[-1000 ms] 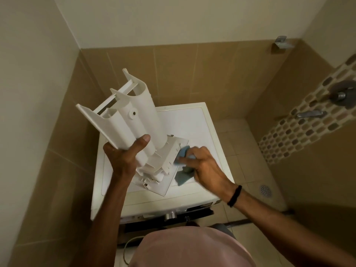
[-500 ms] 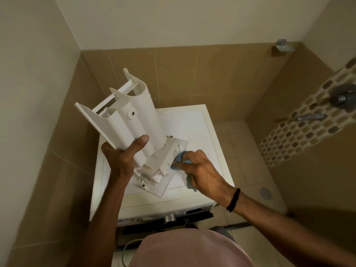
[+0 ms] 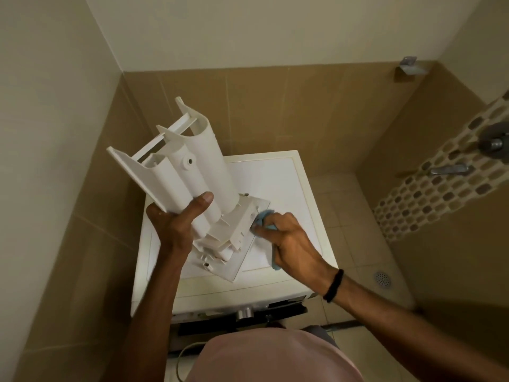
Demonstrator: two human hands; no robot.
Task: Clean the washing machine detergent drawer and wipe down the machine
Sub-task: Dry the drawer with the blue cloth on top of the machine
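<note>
we look down into a tiled bathroom corner. our left hand [image 3: 172,227] holds the white detergent drawer [image 3: 190,183] up over the washing machine [image 3: 278,180]. its grip is closed round the drawer's left edge, with the thumb lying across the rounded underside. the drawer is tilted: its back end is raised towards the left wall and its flat front panel is at the low end, close above the machine's lid. we cannot tell whether the panel touches the lid. the underside faces us and shows rounded channels, so the compartments are turned away and what they hold is hidden. our right hand [image 3: 292,241] wears a black band [image 3: 333,285] on its wrist. its grip is curled round a bunched light blue cloth [image 3: 264,216], pressing it against the right edge of the front panel. a silver knob [image 3: 244,312] shows on the machine's front, below the lid. a round drain [image 3: 382,278] lies in the tiled floor to the right. a metal tap [image 3: 449,170] sticks out of the mosaic strip on the right wall.
</note>
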